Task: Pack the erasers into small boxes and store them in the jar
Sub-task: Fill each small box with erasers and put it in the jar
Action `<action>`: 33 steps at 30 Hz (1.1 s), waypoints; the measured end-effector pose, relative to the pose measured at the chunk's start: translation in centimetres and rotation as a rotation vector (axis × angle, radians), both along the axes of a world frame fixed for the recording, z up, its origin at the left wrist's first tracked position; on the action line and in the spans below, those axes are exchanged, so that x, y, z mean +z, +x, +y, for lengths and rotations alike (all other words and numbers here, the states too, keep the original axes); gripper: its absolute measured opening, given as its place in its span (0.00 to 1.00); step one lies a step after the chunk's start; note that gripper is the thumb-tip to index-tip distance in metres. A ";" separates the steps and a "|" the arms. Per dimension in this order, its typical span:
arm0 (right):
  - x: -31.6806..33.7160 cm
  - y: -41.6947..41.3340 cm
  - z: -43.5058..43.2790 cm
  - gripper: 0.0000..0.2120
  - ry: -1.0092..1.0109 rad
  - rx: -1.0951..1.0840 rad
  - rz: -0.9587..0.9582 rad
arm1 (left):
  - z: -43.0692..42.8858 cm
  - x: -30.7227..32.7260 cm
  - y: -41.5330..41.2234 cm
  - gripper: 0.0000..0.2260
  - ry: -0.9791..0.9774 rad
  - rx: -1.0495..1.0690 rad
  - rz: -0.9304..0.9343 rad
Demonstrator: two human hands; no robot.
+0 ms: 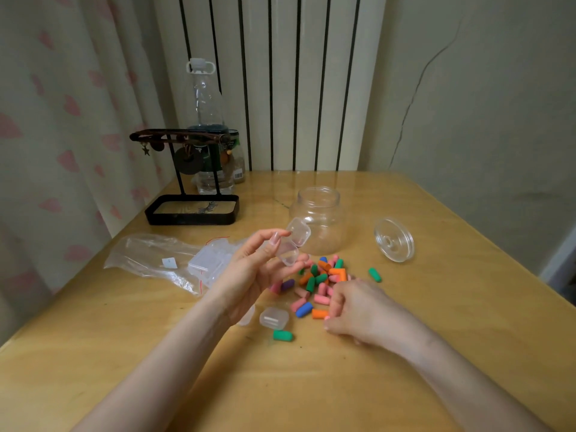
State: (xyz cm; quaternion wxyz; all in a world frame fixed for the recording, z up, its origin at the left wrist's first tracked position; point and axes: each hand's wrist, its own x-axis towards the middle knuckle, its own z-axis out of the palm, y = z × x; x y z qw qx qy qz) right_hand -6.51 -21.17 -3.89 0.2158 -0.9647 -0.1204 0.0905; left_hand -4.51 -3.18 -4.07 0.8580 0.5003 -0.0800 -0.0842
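Currently, a small clear box, its hinged lid swung open, is pinched between fingers and thumb of the left hand, raised above the worktop in front of the open jar. The right hand is laid knuckles-up at the near edge of the eraser pile, fingers curled under; whether anything is gripped cannot be told. A closed box and a green eraser are seen between the forearms. The jar lid lies right of the jar, a plastic bag of boxes to the left.
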 end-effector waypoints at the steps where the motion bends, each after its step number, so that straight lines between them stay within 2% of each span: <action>1: 0.2 0.5 -0.8 0.11 0.069 -0.030 0.044 | 0.0 0.0 0.0 0.10 -0.001 -0.001 -0.005; 4: 0.8 2.1 -3.4 0.05 0.203 -0.164 -0.031 | 0.1 -0.1 -0.1 0.10 -0.016 -0.012 -0.010; 7: 0.2 2.5 -3.6 0.08 0.199 -0.134 -0.108 | -0.1 -0.1 -0.2 0.11 -0.031 -0.027 0.000; 10: -1.0 2.3 -2.3 0.10 0.109 -0.075 -0.167 | -0.3 -0.1 -0.3 0.12 -0.067 -0.050 0.026; 14: -1.6 1.6 -1.0 0.04 -0.024 -0.037 -0.293 | -0.3 0.0 -0.4 0.13 -0.092 -0.065 0.057; 16: -1.6 1.5 -0.9 0.06 -0.071 -0.038 -0.341 | -0.4 0.0 -0.3 0.14 -0.089 -0.069 0.067; 17: -1.3 1.5 -1.1 0.07 -0.031 -0.041 -0.361 | -0.4 -0.1 -0.4 0.14 -0.083 -0.074 0.073; 19: -0.5 1.9 -1.8 0.07 0.218 -0.019 -0.435 | -0.5 -0.2 -0.3 0.16 -0.061 -0.097 0.087; 21: 0.5 1.9 -2.2 0.07 0.499 0.045 -0.618 | -0.6 -0.3 -0.4 0.17 -0.036 -0.138 0.101; 22: 0.8 1.7 -2.2 0.08 0.545 0.096 -0.699 | -0.6 -0.4 -0.4 0.18 -0.021 -0.162 0.105; 25: 0.7 0.8 -1.2 0.13 0.453 0.234 -0.811 | -1.0 -0.6 -0.6 0.17 0.032 -0.235 0.093; 28: 0.0 1.0 -1.0 0.10 0.321 0.275 -0.831 | -1.2 -0.6 -0.8 0.18 0.040 -0.279 0.077; 32: -0.3 1.1 -1.1 0.04 0.359 0.294 -0.777 | -1.3 -0.9 -0.9 0.17 0.041 -0.302 0.087; 33: -0.3 1.1 -1.0 0.06 0.354 0.297 -0.765 | -1.3 -0.9 -0.9 0.16 0.037 -0.307 0.093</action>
